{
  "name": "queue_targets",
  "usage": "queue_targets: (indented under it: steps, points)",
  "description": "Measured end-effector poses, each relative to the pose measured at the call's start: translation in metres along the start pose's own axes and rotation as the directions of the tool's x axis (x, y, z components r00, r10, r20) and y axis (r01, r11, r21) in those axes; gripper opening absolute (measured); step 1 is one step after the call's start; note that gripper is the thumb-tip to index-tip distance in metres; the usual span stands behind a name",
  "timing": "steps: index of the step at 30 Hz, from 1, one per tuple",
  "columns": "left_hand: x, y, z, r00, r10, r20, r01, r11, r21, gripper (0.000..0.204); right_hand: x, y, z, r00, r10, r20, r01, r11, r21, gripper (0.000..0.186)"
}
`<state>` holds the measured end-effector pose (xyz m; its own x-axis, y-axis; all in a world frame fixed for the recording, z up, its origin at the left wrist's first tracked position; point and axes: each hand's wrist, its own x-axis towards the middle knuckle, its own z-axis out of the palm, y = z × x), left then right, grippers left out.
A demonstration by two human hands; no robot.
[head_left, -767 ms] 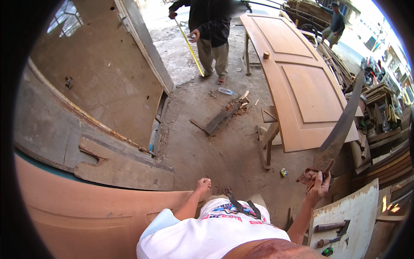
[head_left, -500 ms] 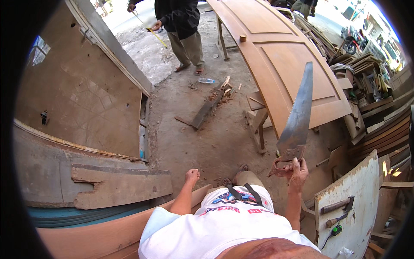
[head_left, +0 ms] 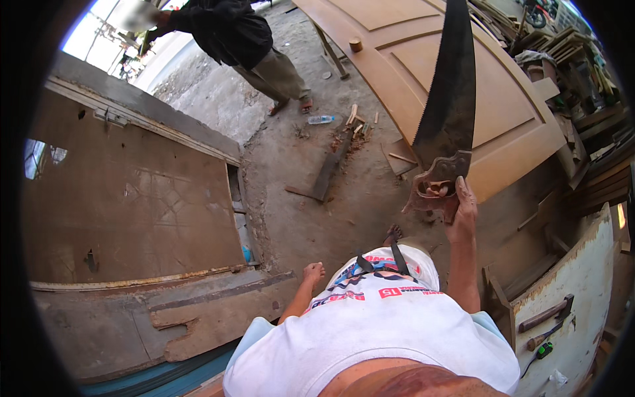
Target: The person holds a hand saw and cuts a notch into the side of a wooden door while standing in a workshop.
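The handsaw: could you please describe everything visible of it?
The handsaw has a dark, metal-looking blade, toothed along its left edge, and a worn reddish-brown handle, seemingly wooden, with a grip opening. The right hand grips the handle; the blade points up, reaching the picture's top edge and partly covering the panelled door.

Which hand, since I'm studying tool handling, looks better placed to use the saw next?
Probably the right hand: it grips the saw by its handle, blade pointing forward. The left hand is curled, apart from the saw, nothing visible inside.
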<state>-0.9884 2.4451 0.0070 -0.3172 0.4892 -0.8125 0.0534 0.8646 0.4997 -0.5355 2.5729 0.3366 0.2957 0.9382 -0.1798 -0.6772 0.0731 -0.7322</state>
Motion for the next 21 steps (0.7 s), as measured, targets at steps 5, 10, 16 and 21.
queue_targets:
  steps: [5,10,16,21]
  points:
    - [0.0,0.107,-0.01,0.99,0.134,-0.038,-0.135,0.991,-0.019,0.032,0.045,0.059,-0.026,0.994,-0.061,-0.093,0.029,0.95,-0.31,0.03]
    - [0.0,0.15,-0.03,0.989,0.143,0.022,-0.145,0.988,0.062,0.036,0.053,0.084,0.007,0.981,0.112,-0.158,-0.146,0.963,-0.228,0.031]
    - [0.021,0.195,-0.065,0.993,0.076,0.091,-0.114,0.828,0.549,0.036,0.093,0.12,0.056,0.969,0.168,-0.183,-0.204,0.958,-0.2,0.031]
    - [0.1,0.281,-0.104,0.966,0.155,0.207,-0.226,0.895,0.385,0.036,0.132,0.181,0.092,0.961,0.153,-0.231,-0.194,0.967,-0.166,0.033]
